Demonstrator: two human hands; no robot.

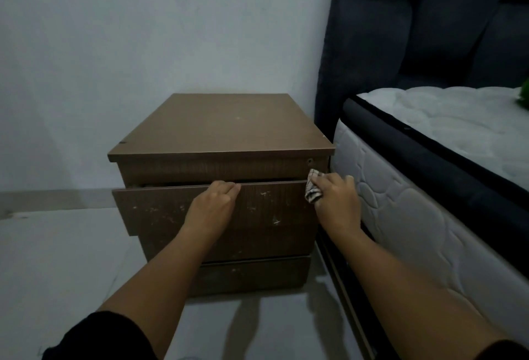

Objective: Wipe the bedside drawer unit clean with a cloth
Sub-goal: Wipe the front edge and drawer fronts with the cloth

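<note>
The brown bedside drawer unit (220, 130) stands on the pale floor (57, 259), backed against the grey wall (143, 30), with the bed's mattress (415, 202) just beside its right side. Its top drawer (171, 208) is pulled out a little from the unit's front, and pale scuffs speckle the drawer face. A lower drawer (249, 275) sits flush beneath it.

The left hand (213, 205) grips the top edge of the open drawer near its middle, fingers curled over the edge. The right hand (336, 199) is at the drawer's right end, its grip closed around a bunched checked cloth (312, 192), which touches the upper right corner of the drawer front, just under the unit's top panel.

A dark padded headboard (400, 30) rises behind the mattress, to the right of the unit. Dark sleeves show on both arms at the picture's lower edge. A scrap of something green (525, 94) lies on the mattress, well apart from the unit.
</note>
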